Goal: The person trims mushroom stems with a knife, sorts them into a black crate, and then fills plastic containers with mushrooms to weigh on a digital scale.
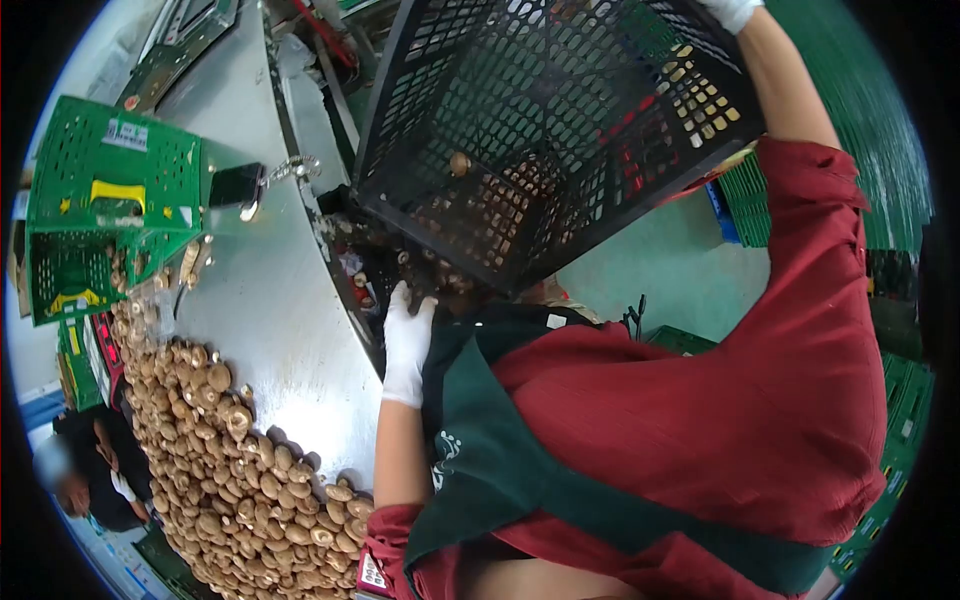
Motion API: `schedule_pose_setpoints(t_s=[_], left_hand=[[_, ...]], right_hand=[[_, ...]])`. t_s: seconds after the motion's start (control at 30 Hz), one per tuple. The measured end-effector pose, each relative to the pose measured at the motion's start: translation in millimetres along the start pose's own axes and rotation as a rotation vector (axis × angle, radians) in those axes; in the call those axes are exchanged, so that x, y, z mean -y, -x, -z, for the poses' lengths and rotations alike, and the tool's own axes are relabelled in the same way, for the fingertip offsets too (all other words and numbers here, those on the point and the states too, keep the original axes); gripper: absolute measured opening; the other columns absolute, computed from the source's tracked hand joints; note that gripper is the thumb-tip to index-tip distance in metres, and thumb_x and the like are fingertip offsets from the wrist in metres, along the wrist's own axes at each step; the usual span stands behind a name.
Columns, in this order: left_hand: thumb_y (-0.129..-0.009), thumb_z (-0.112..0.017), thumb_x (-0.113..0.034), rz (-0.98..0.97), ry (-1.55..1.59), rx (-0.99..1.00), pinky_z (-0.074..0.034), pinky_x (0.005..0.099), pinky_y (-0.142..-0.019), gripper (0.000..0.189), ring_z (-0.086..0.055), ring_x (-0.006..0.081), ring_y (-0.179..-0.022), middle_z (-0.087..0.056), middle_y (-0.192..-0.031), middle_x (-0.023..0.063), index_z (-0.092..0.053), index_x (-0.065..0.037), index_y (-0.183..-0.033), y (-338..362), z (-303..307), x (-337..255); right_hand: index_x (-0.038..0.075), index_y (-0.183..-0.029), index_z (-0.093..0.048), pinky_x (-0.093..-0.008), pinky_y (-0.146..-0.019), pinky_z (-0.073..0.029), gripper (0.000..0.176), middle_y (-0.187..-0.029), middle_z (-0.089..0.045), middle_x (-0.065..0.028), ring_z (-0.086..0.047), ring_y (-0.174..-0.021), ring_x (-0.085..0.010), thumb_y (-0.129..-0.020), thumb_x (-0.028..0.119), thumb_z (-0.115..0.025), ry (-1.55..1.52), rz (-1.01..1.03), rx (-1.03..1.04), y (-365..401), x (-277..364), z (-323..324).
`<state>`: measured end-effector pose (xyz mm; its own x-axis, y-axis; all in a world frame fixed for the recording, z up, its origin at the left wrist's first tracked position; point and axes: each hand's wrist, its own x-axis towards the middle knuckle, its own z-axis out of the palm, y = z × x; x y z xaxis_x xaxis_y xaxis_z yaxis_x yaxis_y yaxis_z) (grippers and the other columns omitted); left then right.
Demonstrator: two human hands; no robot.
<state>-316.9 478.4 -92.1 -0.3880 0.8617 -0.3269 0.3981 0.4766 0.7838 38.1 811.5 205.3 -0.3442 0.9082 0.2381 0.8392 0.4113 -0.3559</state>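
Red shirt leads to right hand, cropped at black crate

Black slotted crate tilted; brown mushrooms showing at lower end.

Right hand, black crate cut at top; barcode label unreadable
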Motion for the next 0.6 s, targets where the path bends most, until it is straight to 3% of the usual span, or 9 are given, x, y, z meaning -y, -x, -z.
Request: schedule_pose_setpoints(t_s=[0.03,0.07,0.13,0.23,0.3,0.33,0.4,0.53,0.6], left_hand=[[-0.089,-0.066,-0.015,0.177,0.115,0.158,-0.04,0.0357,-0.104,0.057,-0.055,0.0279,-0.122,-0.057,-0.131,0.0213,-0.044,0.007,-0.136,-13,-1,-19],[-0.086,-0.068,-0.022,0.287,0.097,0.157,-0.04,0.0362,-0.103,0.069,-0.054,0.0272,-0.122,-0.056,-0.132,0.0204,-0.038,0.007,-0.142,-44,-25,29],[-0.088,-0.066,-0.026,0.536,0.425,0.355,-0.033,0.0416,-0.11,0.079,-0.041,0.0304,-0.136,-0.044,-0.145,0.0213,-0.026,0.004,-0.149,-63,-37,16],[-0.09,-0.063,-0.025,0.436,0.503,0.458,-0.031,0.0448,-0.11,0.079,-0.036,0.0287,-0.139,-0.04,-0.149,0.017,-0.021,0.0,-0.152,-81,-65,3],[-0.09,-0.062,-0.023,0.349,0.571,0.438,-0.031,0.0445,-0.109,0.071,-0.039,0.0278,-0.136,-0.043,-0.146,0.0137,-0.028,-0.003,-0.149,-83,-80,-20],[-0.091,-0.061,-0.022,0.306,0.602,0.432,-0.032,0.0444,-0.108,0.067,-0.04,0.0273,-0.134,-0.045,-0.144,0.012,-0.032,-0.004,-0.147,-84,-84,-32],[-0.091,-0.059,-0.017,0.279,0.665,0.422,-0.035,0.0442,-0.105,0.052,-0.046,0.0258,-0.127,-0.051,-0.136,0.0097,-0.041,-0.007,-0.139,-92,-88,-48],[-0.092,-0.054,-0.006,0.161,0.905,0.356,-0.042,0.0432,-0.096,0.035,-0.056,0.0214,-0.109,-0.059,-0.119,0.0047,-0.052,-0.012,-0.126,-104,-72,-65],[-0.093,-0.055,-0.005,0.117,0.691,0.274,-0.047,0.0376,-0.086,0.037,-0.058,0.0184,-0.101,-0.061,-0.118,0.0029,-0.053,-0.013,-0.129,-101,-51,-88]], right_hand=[[-0.003,-0.072,-0.062,-0.0291,-0.054,-0.041,0.019,-0.06,-0.056,-0.0033,-0.05,-0.059,-0.0096,-0.071,0.014,-0.07,-0.187,-0.132,0.008,14,11,15],[-0.002,-0.073,-0.064,-0.0268,-0.055,-0.041,0.015,-0.062,-0.056,0.0,-0.05,-0.061,-0.0074,-0.072,0.011,-0.07,-0.375,-0.257,0.018,30,25,28],[-0.002,-0.076,-0.066,-0.0251,-0.058,-0.042,0.012,-0.066,-0.059,0.0007,-0.051,-0.063,-0.0067,-0.073,0.009,-0.07,-0.257,-0.154,-0.063,52,24,57],[-0.003,-0.076,-0.067,-0.0253,-0.059,-0.044,0.014,-0.067,-0.062,-0.0019,-0.055,-0.062,-0.0087,-0.071,0.01,-0.068,-0.293,-0.262,-0.215,66,44,87],[-0.007,-0.088,-0.067,-0.027,-0.064,-0.046,0.021,-0.076,-0.066,-0.0066,-0.058,-0.066,-0.013,-0.072,0.006,-0.071,-0.37,-0.237,-0.188,72,43,110],[-0.01,-0.1,-0.068,-0.0282,-0.069,-0.048,0.031,-0.085,-0.069,-0.0102,-0.061,-0.069,-0.0169,-0.073,0.002,-0.076,-0.352,-0.089,-0.126,75,34,120],[-0.01,-0.096,-0.067,-0.0278,-0.067,-0.048,0.027,-0.081,-0.068,-0.0113,-0.061,-0.068,-0.0171,-0.072,-0.003,-0.074,-0.535,-0.095,-0.075,81,43,139],[-0.011,-0.089,-0.066,-0.0289,-0.061,-0.049,0.019,-0.076,-0.067,-0.014,-0.061,-0.064,-0.0184,-0.071,-0.007,-0.071,-0.57,0.066,-0.265,79,41,133],[-0.012,-0.087,-0.066,-0.0296,-0.059,-0.048,0.015,-0.074,-0.067,-0.0147,-0.06,-0.061,-0.0193,-0.072,-0.009,-0.068,-0.414,-0.073,-0.394,73,36,123]])
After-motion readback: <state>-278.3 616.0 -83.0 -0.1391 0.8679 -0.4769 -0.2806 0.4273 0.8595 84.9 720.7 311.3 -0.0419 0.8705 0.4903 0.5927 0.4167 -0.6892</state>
